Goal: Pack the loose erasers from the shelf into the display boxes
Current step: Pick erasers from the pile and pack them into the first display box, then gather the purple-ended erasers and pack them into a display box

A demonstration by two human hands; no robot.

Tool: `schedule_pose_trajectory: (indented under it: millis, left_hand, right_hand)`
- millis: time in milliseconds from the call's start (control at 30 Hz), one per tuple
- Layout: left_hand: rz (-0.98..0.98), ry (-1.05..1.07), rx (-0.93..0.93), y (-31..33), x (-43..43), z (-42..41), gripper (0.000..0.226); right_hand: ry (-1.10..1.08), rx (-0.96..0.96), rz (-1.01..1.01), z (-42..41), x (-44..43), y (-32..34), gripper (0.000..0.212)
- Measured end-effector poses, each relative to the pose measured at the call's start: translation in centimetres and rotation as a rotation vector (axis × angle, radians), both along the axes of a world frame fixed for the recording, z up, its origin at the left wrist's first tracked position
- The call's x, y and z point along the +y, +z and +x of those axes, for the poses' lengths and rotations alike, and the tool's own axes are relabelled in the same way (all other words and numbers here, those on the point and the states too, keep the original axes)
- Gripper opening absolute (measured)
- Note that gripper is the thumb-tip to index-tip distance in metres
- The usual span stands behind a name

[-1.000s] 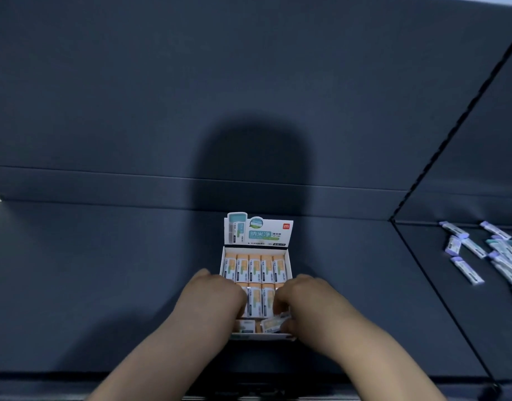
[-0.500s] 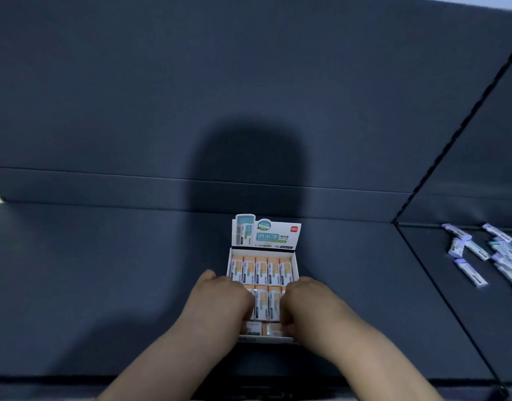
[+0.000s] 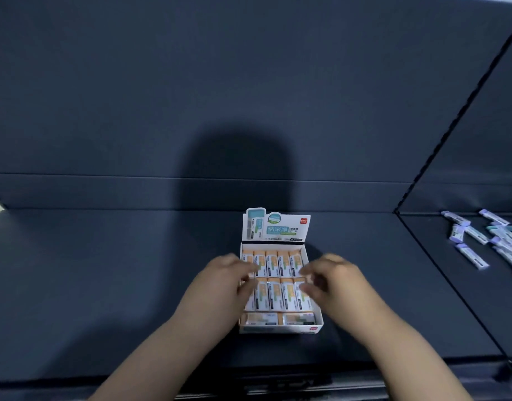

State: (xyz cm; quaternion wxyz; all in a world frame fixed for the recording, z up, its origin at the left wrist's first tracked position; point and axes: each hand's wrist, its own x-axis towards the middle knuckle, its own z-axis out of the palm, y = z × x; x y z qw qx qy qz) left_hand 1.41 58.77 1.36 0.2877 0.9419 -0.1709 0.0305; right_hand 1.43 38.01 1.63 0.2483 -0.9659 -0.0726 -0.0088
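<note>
A white display box (image 3: 278, 329) with an upright printed header card stands on the dark shelf, filled with rows of orange-and-white erasers (image 3: 276, 263). Two erasers lie crosswise in its front row. My left hand (image 3: 220, 280) hovers over the box's left side with fingers loosely curled, holding nothing. On the box's right side, my right hand (image 3: 336, 282) is just as loosely curled and holds nothing. Both hands hide parts of the outer erasers.
A pile of loose purple- and teal-ended erasers (image 3: 486, 241) lies on the neighbouring shelf section at the right. A black divider line (image 3: 451, 285) separates the two sections. The shelf's back panel rises behind the box.
Both hands have lifted off the front row and drawn apart to the box's sides. The eraser the right hand was pressing in now lies flat in the front row.
</note>
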Motion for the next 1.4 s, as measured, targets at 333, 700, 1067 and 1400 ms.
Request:
schedule_pose_trajectory:
  millis: [333, 700, 1067, 1400]
  left_hand:
    - [0.118, 0.053, 0.162, -1.2, -0.2, 0.7, 0.029]
    - [0.556, 0.078, -0.124, 1.9, -3.6, -0.3, 0.036]
    - [0.588, -0.070, -0.208, 3.2, -17.6, -0.8, 0.034]
    - [0.522, -0.029, -0.180, 3.3, -31.5, -2.0, 0.038]
  right_hand:
    - [-0.161, 0.032, 0.046, -0.6, 0.3, -1.5, 0.037]
    - [-0.180, -0.043, 0.023, -0.9, -1.8, -0.3, 0.042]
    - [-0.131, -0.014, -0.153, -2.2, -14.2, 0.8, 0.041]
    - [-0.014, 0.017, -0.180, -2.9, -27.8, 2.1, 0.037]
